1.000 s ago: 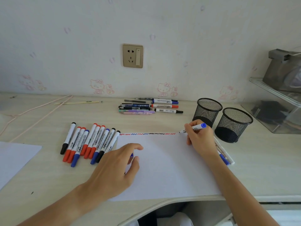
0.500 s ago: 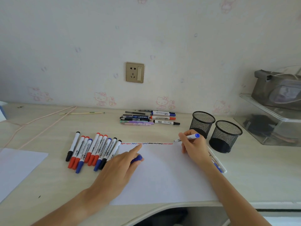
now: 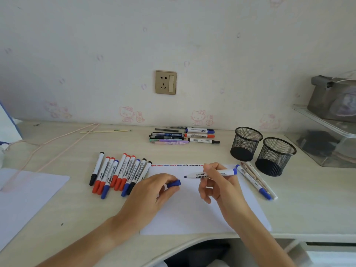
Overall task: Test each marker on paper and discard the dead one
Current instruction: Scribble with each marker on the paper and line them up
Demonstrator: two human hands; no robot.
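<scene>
Marker [image 3: 211, 174] barrel partly hidden by gripping right hand [image 3: 218, 186], blue tip bare, left hand [image 3: 154, 191] pinching blue cap [image 3: 174, 184], over paper [image 3: 192, 216]

Markers [image 3: 117, 174] left of paper [image 3: 192, 214]

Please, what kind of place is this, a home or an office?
Probably a home desk, maybe a child's room. The wall has cartoon cat wallpaper with a socket above the desk, and two mesh pen cups stand beside many markers.
</scene>
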